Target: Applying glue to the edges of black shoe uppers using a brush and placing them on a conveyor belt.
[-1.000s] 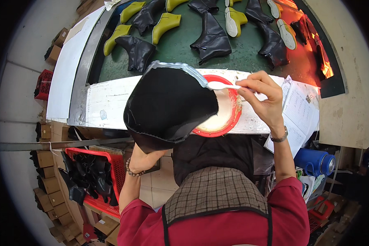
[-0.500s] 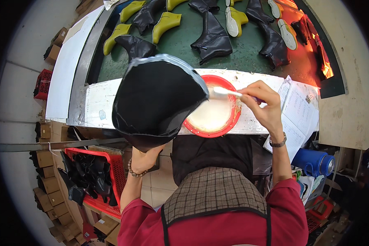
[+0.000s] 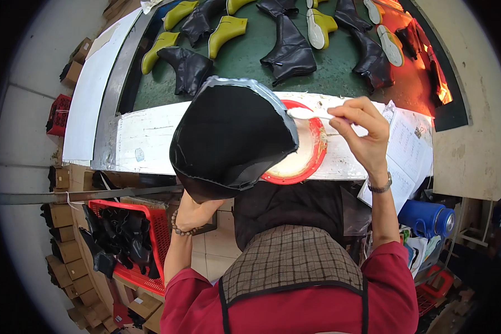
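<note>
My left hand [image 3: 196, 215] is closed round the underside of a black boot upper [image 3: 231, 136], its wide opening turned up toward me. A whitish wet-looking band runs along the upper's far and right edge. Pinched in my right hand [image 3: 366, 133] is a brush [image 3: 320, 114] with a pale handle, its white-coated tip beside that banded edge. Whether the tip touches the edge is hard to tell. Behind and below them stands a red bowl [image 3: 321, 149] of creamy white liquid [image 3: 288, 167], its left part hidden by the upper. Some fingers of my left hand are hidden.
Black boots [image 3: 289, 53] and yellow ankle boots [image 3: 226, 34] lie on a green belt [image 3: 334, 72] beyond the white ledge [image 3: 145, 139]. An open notebook [image 3: 409, 150] rests at right, above a blue flask [image 3: 426, 219]. At left, a red basket [image 3: 160, 234] holds black boot pieces.
My left hand has shifted the boot upper to the right, so it covers more of the bowl. My right hand has lifted the brush slightly, up along the upper's edge.
</note>
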A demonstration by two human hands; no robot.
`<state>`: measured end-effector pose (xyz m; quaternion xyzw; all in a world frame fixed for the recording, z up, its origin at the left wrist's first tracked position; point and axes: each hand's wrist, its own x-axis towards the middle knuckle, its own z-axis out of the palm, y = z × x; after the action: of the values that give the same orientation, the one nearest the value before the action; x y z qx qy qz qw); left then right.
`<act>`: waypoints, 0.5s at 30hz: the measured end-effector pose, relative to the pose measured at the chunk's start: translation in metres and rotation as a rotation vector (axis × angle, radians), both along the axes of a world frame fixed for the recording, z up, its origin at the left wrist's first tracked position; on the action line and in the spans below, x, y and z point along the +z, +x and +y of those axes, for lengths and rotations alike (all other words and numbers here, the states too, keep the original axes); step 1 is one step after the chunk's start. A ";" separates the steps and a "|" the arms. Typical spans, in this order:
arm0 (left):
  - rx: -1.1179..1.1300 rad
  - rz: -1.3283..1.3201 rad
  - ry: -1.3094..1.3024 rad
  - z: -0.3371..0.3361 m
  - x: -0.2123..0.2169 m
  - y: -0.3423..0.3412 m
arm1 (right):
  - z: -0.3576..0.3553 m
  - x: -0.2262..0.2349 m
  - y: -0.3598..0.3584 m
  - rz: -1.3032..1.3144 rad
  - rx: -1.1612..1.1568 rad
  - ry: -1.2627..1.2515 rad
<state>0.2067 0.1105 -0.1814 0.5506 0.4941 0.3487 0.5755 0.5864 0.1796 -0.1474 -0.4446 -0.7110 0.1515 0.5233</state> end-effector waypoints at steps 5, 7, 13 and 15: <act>0.056 -0.033 -0.112 -0.001 0.015 0.017 | 0.003 0.003 0.004 -0.058 0.037 0.047; 0.170 0.029 0.076 -0.006 0.006 0.021 | -0.004 -0.003 0.002 -0.080 0.064 -0.001; -0.008 0.762 0.939 0.005 -0.023 0.026 | -0.029 -0.002 -0.019 0.085 0.093 -0.155; -0.004 0.709 0.973 0.005 -0.019 0.032 | -0.030 -0.004 -0.018 0.116 0.124 -0.186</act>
<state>0.2386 0.1152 -0.2000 0.8344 0.4384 0.3289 0.0583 0.5680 0.1495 -0.1509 -0.4371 -0.6885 0.2743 0.5095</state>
